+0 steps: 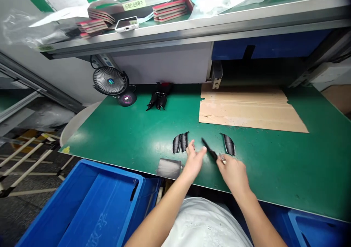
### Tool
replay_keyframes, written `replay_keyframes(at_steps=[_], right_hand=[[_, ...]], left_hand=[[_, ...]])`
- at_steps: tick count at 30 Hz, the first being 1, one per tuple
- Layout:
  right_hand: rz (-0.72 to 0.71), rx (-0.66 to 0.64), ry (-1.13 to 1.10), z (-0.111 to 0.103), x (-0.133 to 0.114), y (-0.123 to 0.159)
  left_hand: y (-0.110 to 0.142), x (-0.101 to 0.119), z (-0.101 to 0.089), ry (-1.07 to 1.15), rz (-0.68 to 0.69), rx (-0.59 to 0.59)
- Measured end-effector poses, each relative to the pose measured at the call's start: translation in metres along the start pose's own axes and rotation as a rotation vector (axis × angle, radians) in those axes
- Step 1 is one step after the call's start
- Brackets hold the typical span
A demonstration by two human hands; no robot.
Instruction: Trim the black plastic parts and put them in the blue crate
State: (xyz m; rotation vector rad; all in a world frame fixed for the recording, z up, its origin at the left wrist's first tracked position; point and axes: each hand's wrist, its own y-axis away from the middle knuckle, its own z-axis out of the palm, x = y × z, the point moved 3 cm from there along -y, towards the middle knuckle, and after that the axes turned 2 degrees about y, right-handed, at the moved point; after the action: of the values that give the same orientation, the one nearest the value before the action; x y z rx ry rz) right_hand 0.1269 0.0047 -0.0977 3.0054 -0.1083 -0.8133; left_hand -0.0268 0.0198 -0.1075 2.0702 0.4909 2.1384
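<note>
My right hand (234, 172) is closed on one end of a slim black piece (208, 149), which slants up and to the left over the green table. Its exact kind does not show. Fingers apart, my left hand (194, 160) hovers just left of that piece and holds nothing I can see. Beyond my left fingertips lie two curved black glossy parts (180, 142), side by side. Another curved black part (228, 144) rests above my right hand. By the table edge, left of my left wrist, is a grey rectangular block (169, 168).
A cardboard sheet (246, 111) lies at the back right. Several black parts (159, 96) are heaped near a small fan (111, 81). Overhead, a shelf (170, 34) carries red-edged pads (169, 11) and a phone (127, 24). A blue bin (82, 203) stands below left.
</note>
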Motion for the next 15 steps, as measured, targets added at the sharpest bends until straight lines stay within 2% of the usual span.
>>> replay_keyframes(at_steps=[4, 6, 8, 10, 13, 15], right_hand=[[0.081, 0.124, 0.063, -0.004, 0.016, 0.002], [0.103, 0.212, 0.058, -0.011, 0.030, 0.003], [0.121, 0.308, 0.058, -0.016, 0.050, 0.004], [0.147, 0.349, 0.071, -0.015, 0.071, 0.004], [0.186, 0.309, 0.070, -0.006, 0.092, 0.006], [0.169, 0.316, 0.055, -0.002, 0.091, 0.009]], left_hand=[[0.019, 0.003, -0.015, -0.375, 0.204, -0.145], [0.023, 0.007, -0.035, -0.583, 0.320, -0.088], [0.021, 0.011, -0.058, -0.789, 0.418, 0.022], [0.016, 0.014, -0.080, -0.908, 0.471, 0.091], [0.006, 0.017, -0.097, -0.956, 0.503, 0.062], [-0.002, 0.018, -0.100, -0.988, 0.526, 0.020]])
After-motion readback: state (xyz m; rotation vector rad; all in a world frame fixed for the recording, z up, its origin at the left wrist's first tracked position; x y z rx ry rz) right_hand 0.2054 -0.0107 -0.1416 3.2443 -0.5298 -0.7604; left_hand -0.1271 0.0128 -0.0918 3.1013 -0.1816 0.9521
